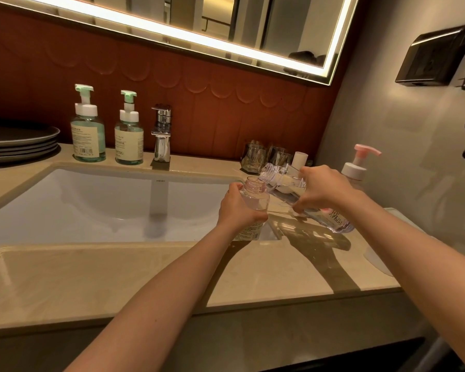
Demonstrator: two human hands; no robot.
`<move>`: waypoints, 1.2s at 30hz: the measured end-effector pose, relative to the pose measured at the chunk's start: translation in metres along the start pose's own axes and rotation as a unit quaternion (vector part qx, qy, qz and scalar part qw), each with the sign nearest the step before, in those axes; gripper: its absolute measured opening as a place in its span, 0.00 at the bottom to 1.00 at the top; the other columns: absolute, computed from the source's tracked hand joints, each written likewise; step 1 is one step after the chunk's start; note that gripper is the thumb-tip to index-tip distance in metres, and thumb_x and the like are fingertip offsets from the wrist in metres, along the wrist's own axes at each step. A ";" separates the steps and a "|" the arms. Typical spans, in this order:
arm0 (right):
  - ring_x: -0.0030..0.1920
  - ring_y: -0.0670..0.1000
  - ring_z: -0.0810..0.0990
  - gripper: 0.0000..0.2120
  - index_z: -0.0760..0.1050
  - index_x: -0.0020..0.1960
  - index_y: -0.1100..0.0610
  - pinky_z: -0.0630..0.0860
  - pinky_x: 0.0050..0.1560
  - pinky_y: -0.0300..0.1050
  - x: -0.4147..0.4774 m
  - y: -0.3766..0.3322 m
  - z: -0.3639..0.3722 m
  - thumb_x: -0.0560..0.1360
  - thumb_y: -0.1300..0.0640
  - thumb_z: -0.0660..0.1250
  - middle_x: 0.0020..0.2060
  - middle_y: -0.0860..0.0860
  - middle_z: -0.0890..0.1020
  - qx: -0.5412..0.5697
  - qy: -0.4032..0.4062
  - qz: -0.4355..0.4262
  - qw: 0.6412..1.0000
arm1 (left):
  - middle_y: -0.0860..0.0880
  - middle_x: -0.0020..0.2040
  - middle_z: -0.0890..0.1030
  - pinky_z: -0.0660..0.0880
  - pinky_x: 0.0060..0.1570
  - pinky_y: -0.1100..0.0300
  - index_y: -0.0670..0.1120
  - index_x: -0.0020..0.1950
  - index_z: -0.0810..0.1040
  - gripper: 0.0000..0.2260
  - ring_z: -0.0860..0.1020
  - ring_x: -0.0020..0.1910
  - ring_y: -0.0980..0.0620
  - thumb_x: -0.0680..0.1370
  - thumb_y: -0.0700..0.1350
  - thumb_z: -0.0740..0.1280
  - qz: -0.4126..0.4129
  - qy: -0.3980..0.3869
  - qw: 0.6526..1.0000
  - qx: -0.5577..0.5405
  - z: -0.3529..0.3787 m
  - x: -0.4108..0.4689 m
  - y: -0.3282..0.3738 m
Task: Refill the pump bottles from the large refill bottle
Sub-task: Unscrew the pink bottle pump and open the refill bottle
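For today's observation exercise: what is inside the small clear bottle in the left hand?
Pinkish liquid shows in the small clear plastic bottle; the left hand wraps its middle, hiding the fill level.

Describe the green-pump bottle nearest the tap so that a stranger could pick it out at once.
Find the white sink, then the chrome tap behind it. Left of the tap two green-pump bottles stand on the counter. The inner bottle, right beside the tap, is the one, not the outer bottle nearer the stacked plates; its label shows large letters ending in PING.
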State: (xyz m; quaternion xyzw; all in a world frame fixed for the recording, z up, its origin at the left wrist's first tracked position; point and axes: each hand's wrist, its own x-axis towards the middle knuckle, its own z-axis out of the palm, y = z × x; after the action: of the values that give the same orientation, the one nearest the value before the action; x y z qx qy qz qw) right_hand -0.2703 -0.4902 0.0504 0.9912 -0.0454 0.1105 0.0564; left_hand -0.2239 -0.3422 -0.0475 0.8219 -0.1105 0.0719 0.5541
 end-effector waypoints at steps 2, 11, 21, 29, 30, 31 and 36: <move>0.48 0.53 0.76 0.32 0.71 0.61 0.55 0.78 0.46 0.48 0.000 0.000 -0.001 0.61 0.48 0.77 0.53 0.53 0.79 -0.002 0.000 0.000 1.000 | 0.46 0.65 0.71 0.72 0.58 0.56 0.45 0.70 0.61 0.39 0.71 0.62 0.47 0.65 0.47 0.78 0.000 0.001 1.000 -0.001 0.000 0.000 0.000; 0.44 0.52 0.74 0.27 0.71 0.55 0.55 0.73 0.39 0.45 -0.001 0.000 -0.003 0.61 0.49 0.77 0.45 0.51 0.76 -0.004 -0.001 -0.002 1.000 | 0.46 0.65 0.71 0.71 0.55 0.58 0.45 0.70 0.61 0.38 0.71 0.61 0.47 0.66 0.46 0.77 0.001 0.001 1.000 -0.004 0.000 -0.003 0.002; 0.45 0.52 0.75 0.26 0.68 0.52 0.54 0.78 0.44 0.47 0.001 0.001 -0.011 0.61 0.49 0.77 0.44 0.51 0.75 -0.009 -0.001 -0.006 1.000 | 0.46 0.65 0.72 0.69 0.53 0.59 0.46 0.70 0.61 0.40 0.72 0.61 0.48 0.65 0.47 0.79 0.000 0.004 1.000 -0.016 -0.001 -0.001 0.008; 0.43 0.52 0.74 0.24 0.68 0.50 0.53 0.74 0.39 0.44 -0.001 -0.001 -0.018 0.61 0.50 0.77 0.43 0.51 0.75 -0.006 -0.005 -0.004 1.000 | 0.46 0.67 0.71 0.69 0.54 0.59 0.45 0.70 0.61 0.40 0.71 0.62 0.47 0.65 0.47 0.79 0.003 0.002 1.000 -0.018 -0.003 -0.001 0.012; 0.43 0.52 0.74 0.24 0.69 0.50 0.54 0.73 0.38 0.44 -0.002 -0.001 -0.018 0.61 0.50 0.77 0.43 0.51 0.75 -0.007 -0.005 -0.004 1.000 | 0.46 0.67 0.71 0.69 0.55 0.59 0.45 0.70 0.61 0.40 0.71 0.63 0.47 0.65 0.47 0.79 0.003 0.003 1.000 -0.019 -0.003 -0.001 0.012; 0.43 0.52 0.74 0.24 0.68 0.50 0.54 0.72 0.37 0.43 -0.002 -0.001 -0.019 0.61 0.50 0.77 0.43 0.51 0.75 -0.008 -0.006 -0.004 1.000 | 0.46 0.67 0.71 0.69 0.56 0.58 0.45 0.70 0.61 0.40 0.71 0.63 0.47 0.65 0.47 0.79 0.002 0.002 1.000 -0.019 -0.003 -0.002 0.012; 0.43 0.51 0.75 0.25 0.70 0.51 0.54 0.74 0.38 0.44 -0.001 -0.001 -0.018 0.61 0.50 0.77 0.43 0.51 0.76 -0.005 -0.005 -0.004 1.000 | 0.46 0.67 0.70 0.68 0.53 0.60 0.46 0.71 0.60 0.40 0.70 0.63 0.47 0.65 0.47 0.78 -0.003 0.000 1.000 -0.018 -0.003 -0.002 0.013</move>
State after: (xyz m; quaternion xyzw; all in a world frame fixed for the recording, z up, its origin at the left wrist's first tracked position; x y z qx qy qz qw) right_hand -0.2747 -0.4868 0.0671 0.9917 -0.0425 0.1046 0.0616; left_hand -0.2292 -0.3440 -0.0353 0.8119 -0.1092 0.0685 0.5694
